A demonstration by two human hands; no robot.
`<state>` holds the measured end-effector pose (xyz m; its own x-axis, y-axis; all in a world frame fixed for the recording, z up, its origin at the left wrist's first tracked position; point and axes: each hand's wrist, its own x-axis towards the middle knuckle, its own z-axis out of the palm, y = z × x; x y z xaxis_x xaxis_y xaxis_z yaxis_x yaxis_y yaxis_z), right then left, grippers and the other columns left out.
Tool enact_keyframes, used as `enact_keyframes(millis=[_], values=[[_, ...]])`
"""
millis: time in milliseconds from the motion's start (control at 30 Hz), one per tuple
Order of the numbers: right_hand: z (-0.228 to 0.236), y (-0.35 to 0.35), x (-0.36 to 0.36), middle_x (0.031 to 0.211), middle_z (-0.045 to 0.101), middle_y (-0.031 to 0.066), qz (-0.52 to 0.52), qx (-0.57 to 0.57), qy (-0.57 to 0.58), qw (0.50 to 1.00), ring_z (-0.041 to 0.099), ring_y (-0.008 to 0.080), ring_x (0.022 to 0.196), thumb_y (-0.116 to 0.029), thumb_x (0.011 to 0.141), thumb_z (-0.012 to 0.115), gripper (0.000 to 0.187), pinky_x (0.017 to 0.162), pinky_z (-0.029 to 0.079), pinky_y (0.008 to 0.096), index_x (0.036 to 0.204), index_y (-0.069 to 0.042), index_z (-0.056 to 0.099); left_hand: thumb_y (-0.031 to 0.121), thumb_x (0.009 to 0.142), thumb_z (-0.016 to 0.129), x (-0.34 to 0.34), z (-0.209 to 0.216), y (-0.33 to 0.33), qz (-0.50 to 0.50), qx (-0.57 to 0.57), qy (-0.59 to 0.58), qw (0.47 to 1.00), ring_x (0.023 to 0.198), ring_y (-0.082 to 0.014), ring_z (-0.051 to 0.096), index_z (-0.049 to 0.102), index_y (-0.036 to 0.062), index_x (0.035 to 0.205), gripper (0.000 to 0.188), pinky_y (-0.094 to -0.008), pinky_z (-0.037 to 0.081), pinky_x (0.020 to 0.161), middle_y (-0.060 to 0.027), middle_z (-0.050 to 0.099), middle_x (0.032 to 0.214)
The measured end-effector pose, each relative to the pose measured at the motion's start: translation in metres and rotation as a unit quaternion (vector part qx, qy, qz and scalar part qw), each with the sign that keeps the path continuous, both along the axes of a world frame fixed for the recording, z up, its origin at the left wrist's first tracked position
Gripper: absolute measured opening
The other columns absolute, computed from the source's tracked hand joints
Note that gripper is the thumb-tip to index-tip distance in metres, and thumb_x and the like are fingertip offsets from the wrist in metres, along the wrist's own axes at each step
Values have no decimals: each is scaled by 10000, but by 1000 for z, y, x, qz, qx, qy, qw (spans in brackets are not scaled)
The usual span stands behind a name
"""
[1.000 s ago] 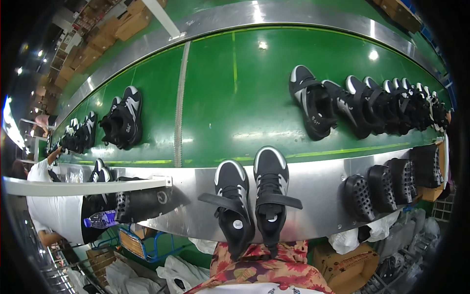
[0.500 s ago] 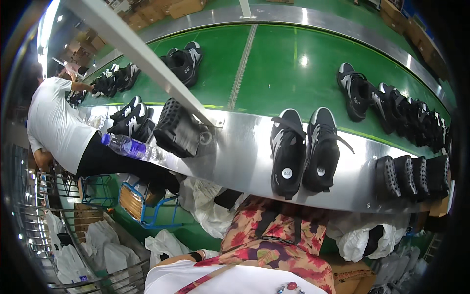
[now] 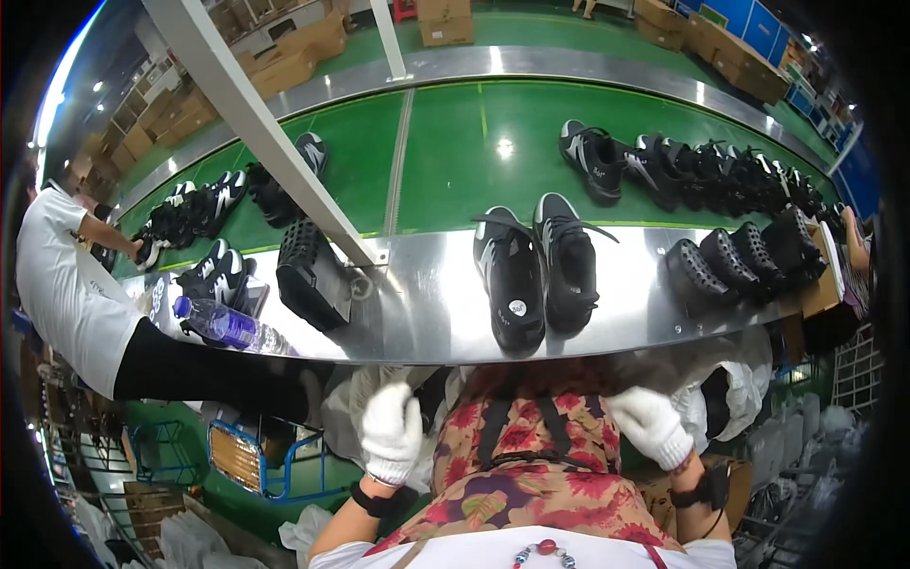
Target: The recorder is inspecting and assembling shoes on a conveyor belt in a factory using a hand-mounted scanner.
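Note:
My left hand [image 3: 391, 434], in a white knit glove, hovers with curled fingers just below the near edge of the steel ledge [image 3: 427, 313]. On the other side of my floral apron [image 3: 531, 427], my right hand [image 3: 652, 427] is gloved alike, its fingers folded inward. I see nothing in either hand. Ahead of both on the ledge stand a black-and-grey left shoe [image 3: 510, 284] and its right mate [image 3: 567, 266], toes pointing away, straps loose. A round white sticker shows inside the left one.
A green conveyor belt [image 3: 455, 142] carries rows of shoes [image 3: 664, 171]. Black studded blocks [image 3: 739, 261] stand on the ledge at right; another block [image 3: 308, 275] is by a slanting white post [image 3: 275, 133]. A water bottle [image 3: 227, 322] lies at left, near a person in white [image 3: 71, 275].
Both my gloved hands have come up into view beside the apron. The view has turned, so the ledge and shoes sit further left in the picture.

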<state>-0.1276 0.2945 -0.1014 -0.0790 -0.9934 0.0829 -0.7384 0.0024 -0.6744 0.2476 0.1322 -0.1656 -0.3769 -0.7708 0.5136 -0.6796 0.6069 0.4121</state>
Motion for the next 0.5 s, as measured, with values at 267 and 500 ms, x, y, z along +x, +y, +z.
enact_keyframes(millis=[267,500], values=[[85,-169,113,870,665,123,164,-247,10,955,640,329,794,-27,818,709,223,727,524,416,1038,-30,671,411,654,928,-12,92,-130,263,-199,97,939,1371,-508,390,275,-114,1489,1182,-535,302,1178,-349,380,1484],[58,-224,158,898,693,143,195,-187,-100,958,690,319,804,-52,878,691,155,714,551,350,1032,-42,698,362,680,890,-16,77,-161,350,-45,85,932,1116,-451,596,390,-55,1448,1007,-499,478,973,-307,564,1294]])
